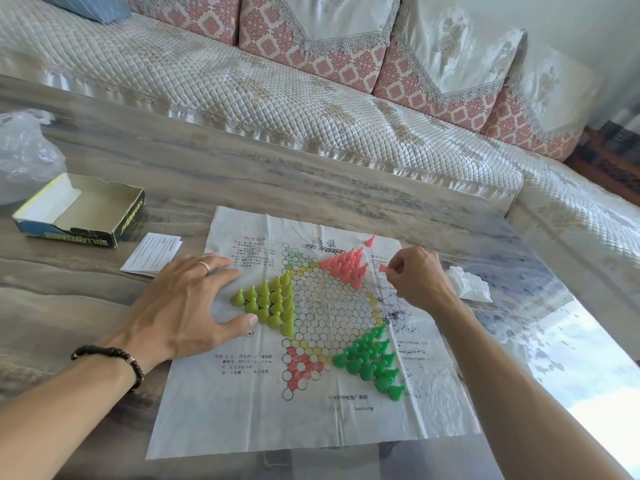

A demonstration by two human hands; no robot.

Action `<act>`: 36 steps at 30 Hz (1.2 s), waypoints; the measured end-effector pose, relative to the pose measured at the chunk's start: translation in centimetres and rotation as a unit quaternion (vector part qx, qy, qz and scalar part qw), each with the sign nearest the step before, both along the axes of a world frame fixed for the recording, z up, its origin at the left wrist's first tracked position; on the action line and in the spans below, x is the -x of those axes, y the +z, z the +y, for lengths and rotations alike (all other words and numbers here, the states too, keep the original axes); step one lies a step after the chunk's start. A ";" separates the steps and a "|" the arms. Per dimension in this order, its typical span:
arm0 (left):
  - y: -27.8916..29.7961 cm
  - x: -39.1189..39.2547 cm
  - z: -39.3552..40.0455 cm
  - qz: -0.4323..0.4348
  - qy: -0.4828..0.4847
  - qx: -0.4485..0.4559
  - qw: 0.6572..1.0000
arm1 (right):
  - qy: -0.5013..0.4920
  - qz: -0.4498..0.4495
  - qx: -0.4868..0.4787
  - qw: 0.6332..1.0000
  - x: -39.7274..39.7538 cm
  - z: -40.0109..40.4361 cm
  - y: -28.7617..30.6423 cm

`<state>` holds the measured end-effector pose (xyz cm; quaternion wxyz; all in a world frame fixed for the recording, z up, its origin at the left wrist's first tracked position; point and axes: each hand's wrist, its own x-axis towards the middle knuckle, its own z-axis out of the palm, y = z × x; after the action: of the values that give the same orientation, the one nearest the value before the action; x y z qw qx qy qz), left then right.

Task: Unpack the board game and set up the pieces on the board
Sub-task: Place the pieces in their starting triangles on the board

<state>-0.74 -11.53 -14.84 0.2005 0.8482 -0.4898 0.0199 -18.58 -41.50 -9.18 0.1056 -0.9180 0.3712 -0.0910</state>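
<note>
My left hand (183,299) lies flat, fingers spread, pinning the paper board (311,341) to the bench (207,174). Right grip (417,277) pinches one pink piece (383,268) at 3 o'clock of the pink cluster (346,266), ready to seat it.

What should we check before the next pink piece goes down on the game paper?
1. Pink piece held firmly: ok, the right hand pinches it.
2. Game paper kept from sliding: ok, the left hand presses flat on its edge.
3. Pink group finished: not ok, one piece is in the hand and another pink piece stands apart, beyond the group.
4. Yellow-green pieces standing in their corner: ok.
5. Dark green pieces standing in their corner: ok.
6. Which circle is still free by the pink group: cannot tell.
</note>
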 end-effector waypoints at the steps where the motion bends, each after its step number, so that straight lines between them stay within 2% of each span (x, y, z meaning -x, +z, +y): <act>1: 0.0 0.0 0.0 -0.001 -0.001 -0.001 1.000 | 0.011 0.004 -0.004 1.000 0.1 0.2 0.2; 8: 0.1 0.0 0.0 -0.004 0.000 0.001 1.000 | 0.091 0.058 -0.010 0.994 -0.7 1.8 0.7; 18: -0.1 0.0 0.0 -0.003 0.000 0.001 1.000 | 0.084 0.083 0.002 0.993 -0.8 1.5 0.9; 28: -0.1 0.0 0.1 -0.005 -0.001 0.002 1.000 | 0.023 0.025 -0.085 0.996 -0.1 1.2 -0.4; 36: 0.0 0.0 0.1 -0.005 -0.002 0.003 1.000 | 0.032 0.010 -0.099 0.995 -0.6 1.3 -0.5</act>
<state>-0.78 -11.47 -14.80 0.2008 0.8464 -0.4926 0.0252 -17.95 -40.20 -9.72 0.1950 -0.9153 0.3500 -0.0416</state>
